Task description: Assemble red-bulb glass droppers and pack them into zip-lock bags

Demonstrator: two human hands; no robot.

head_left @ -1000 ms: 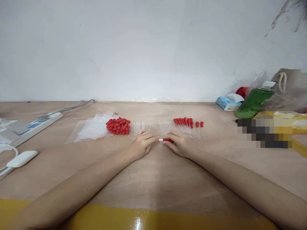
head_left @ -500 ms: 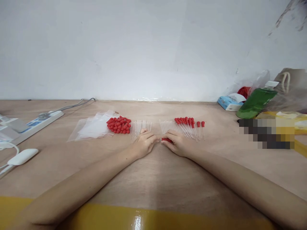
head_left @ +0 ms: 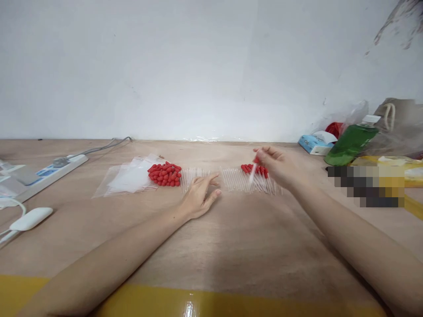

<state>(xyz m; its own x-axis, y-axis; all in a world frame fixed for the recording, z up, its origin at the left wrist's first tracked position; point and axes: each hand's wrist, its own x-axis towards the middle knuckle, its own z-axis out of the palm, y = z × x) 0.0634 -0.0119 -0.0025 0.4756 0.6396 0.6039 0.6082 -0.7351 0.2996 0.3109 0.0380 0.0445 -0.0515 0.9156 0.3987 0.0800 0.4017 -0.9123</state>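
Note:
My right hand [head_left: 279, 167] is raised over the row of finished droppers [head_left: 254, 169] and pinches one dropper [head_left: 253, 174] by its red bulb, its clear tube pointing down. My left hand [head_left: 200, 196] rests on the wooden table [head_left: 214, 237] with fingers spread, holding nothing, beside a row of bare clear tubes [head_left: 194, 176]. A pile of loose red rubber bulbs [head_left: 165, 174] lies to its left. More clear tubes [head_left: 234, 180] lie between my hands.
Clear plastic bags [head_left: 127, 178] lie left of the bulbs. A white power strip [head_left: 49, 169] and a white charger [head_left: 29, 219] sit far left. A green bottle [head_left: 350, 143], a blue tissue box [head_left: 313, 143] and bags stand at the right. Yellow tape edges the table front.
Both hands were joined at the table's centre on one dropper. My right hand has lifted it up and to the right over the finished row; my left hand has let go and spread its fingers.

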